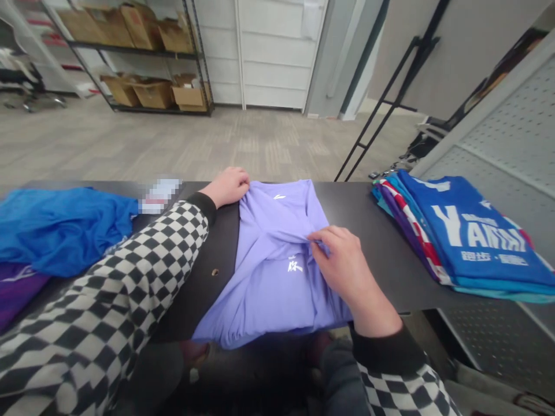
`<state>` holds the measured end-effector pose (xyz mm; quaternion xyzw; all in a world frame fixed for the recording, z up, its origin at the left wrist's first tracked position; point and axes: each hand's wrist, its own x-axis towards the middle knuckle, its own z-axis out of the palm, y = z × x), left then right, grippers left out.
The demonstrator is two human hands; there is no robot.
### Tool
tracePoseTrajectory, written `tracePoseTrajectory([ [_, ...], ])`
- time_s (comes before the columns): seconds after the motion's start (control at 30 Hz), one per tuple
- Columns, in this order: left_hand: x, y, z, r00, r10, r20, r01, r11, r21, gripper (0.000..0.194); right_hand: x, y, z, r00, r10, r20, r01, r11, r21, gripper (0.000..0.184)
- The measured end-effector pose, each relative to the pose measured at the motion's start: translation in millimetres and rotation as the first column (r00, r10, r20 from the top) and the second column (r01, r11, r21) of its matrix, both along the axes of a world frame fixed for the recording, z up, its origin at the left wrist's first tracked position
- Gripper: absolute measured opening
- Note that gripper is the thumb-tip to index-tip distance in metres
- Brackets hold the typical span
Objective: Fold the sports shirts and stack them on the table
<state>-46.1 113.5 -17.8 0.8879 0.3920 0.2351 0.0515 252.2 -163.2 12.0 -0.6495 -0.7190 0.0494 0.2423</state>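
A lavender shirt (277,300) with small white prints lies partly folded on the dark table (208,242), its near end hanging over the front edge. At its far left corner, my left hand (229,186) is closed on the fabric. My right hand (340,257) pinches a raised crease in the middle of the shirt, on the right side. Wrinkles run across the cloth between the two hands. The part of the shirt under my right hand is hidden.
A stack of folded shirts (477,231), a blue one on top, sits at the right. Crumpled blue cloth (73,225) and a purple garment (21,289) lie at the left, near a blurred pale packet (160,195). Behind the table stands a shelf with cardboard boxes (151,92).
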Motion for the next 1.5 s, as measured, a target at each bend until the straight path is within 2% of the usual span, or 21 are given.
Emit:
tracePoseTrajectory([
  [0.07, 5, -4, -2.4, 0.998, 0.027, -0.061, -0.027, 1.0, 0.016, 0.018, 5, 1, -1.6, 1.0, 0.026, 0.01, -0.025, 0.996, -0.084, 0.021],
  [0.13, 6, -13, -0.2, 0.997, 0.067, -0.025, -0.065, 0.995, 0.072, 0.021, 8, 2, -1.4, 0.999, 0.034, 0.0, -0.034, 0.993, -0.112, 0.02],
  [0.23, 9, -34, 10.3, 0.998, 0.015, 0.064, -0.024, 0.99, 0.142, 0.028, -1, -5, 8.8, 1.0, 0.017, -0.008, -0.017, 1.0, -0.016, 0.022],
  [0.3, 14, -49, 17.2, 0.996, -0.08, 0.04, 0.074, 0.99, 0.123, 0.029, -21, -20, 21.3, 0.997, 0.069, -0.017, -0.069, 0.997, 0.048, 0.025],
  [0.37, 22, -61, 20.9, 0.984, -0.172, -0.039, 0.174, 0.983, 0.057, 0.029, -53, -42, 33.2, 0.972, 0.232, -0.024, -0.231, 0.973, 0.027, 0.027],
  [0.43, 29, -69, 21.2, 0.969, -0.224, -0.107, 0.224, 0.974, -0.004, 0.028, -90, -66, 38.8, 0.9, 0.434, -0.035, -0.435, 0.897, -0.079, 0.029],
  [0.5, 34, -73, 19.9, 0.967, -0.219, -0.133, 0.218, 0.976, -0.025, 0.029, -123, -85, 35.0, 0.834, 0.551, -0.029, -0.548, 0.821, -0.159, 0.032],
  [0.57, 35, -74, 18.3, 0.973, -0.191, -0.131, 0.189, 0.982, -0.027, 0.03, -146, -94, 23.7, 0.826, 0.563, 0.004, -0.552, 0.812, -0.191, 0.035],
  [0.67, 33, -74, 17.2, 0.978, -0.167, -0.126, 0.164, 0.986, -0.037, 0.03, -162, -93, 5.3, 0.873, 0.487, 0.03, -0.472, 0.858, -0.202, 0.018],
  [0.77, 30, -73, 17.2, 0.978, -0.165, -0.125, 0.16, 0.986, -0.049, 0.031, -161, -89, -0.8, 0.904, 0.428, -0.016, -0.424, 0.888, -0.181, 0.023],
  [0.83, 30, -72, 17.5, 0.977, -0.172, -0.123, 0.165, 0.984, -0.06, 0.032, -156, -91, 2.0, 0.911, 0.392, -0.127, -0.409, 0.899, -0.156, 0.024],
  [0.9, 29, -72, 17.9, 0.976, -0.18, -0.119, 0.173, 0.982, -0.071, 0.034, -148, -98, 5.6, 0.891, 0.315, -0.327, -0.38, 0.911, -0.158, 0.02],
  [0.97, 29, -72, 18.4, 0.975, -0.192, -0.109, 0.184, 0.98, -0.078, 0.037, -138, -108, 5.5, 0.826, 0.17, -0.537, -0.314, 0.931, -0.188, 0.003],
  [1.0, 29, -72, 18.7, 0.975, -0.196, -0.104, 0.188, 0.979, -0.079, 0.039, -132, -114, 3.3, 0.777, 0.081, -0.624, -0.271, 0.938, -0.216, 0.008],
  [1.07, 29, -73, 19.5, 0.974, -0.202, -0.103, 0.194, 0.978, -0.077, 0.042, -122, -128, -5.4, 0.657, -0.104, -0.746, -0.196, 0.933, -0.302, 0.029],
  [1.13, 30, -74, 20.8, 0.973, -0.2, -0.118, 0.192, 0.979, -0.072, 0.042, -112, -141, -17.0, 0.55, -0.272, -0.789, -0.16, 0.893, -0.42, 0.042],
  [1.17, 30, -75, 21.6, 0.972, -0.197, -0.13, 0.189, 0.98, -0.07, 0.042, -107, -147, -22.7, 0.525, -0.329, -0.785, -0.154, 0.87, -0.468, 0.045],
  [1.23, 30, -76, 23.3, 0.971, -0.188, -0.149, 0.18, 0.982, -0.064, 0.041, -98, -156, -32.3, 0.562, -0.343, -0.753, -0.135, 0.86, -0.492, 0.043],
  [1.4, 31, -77, 25.0, 0.968, -0.189, -0.163, 0.181, 0.981, -0.063, 0.04, -75, -160, -40.2, 0.807, -0.112, -0.579, -0.094, 0.944, -0.315, 0.017],
  [1.5, 30, -76, 24.1, 0.968, -0.2, -0.154, 0.192, 0.979, -0.065, 0.041, -66, -156, -38.6, 0.878, -0.042, -0.477, -0.141, 0.929, -0.342, 0.008],
])
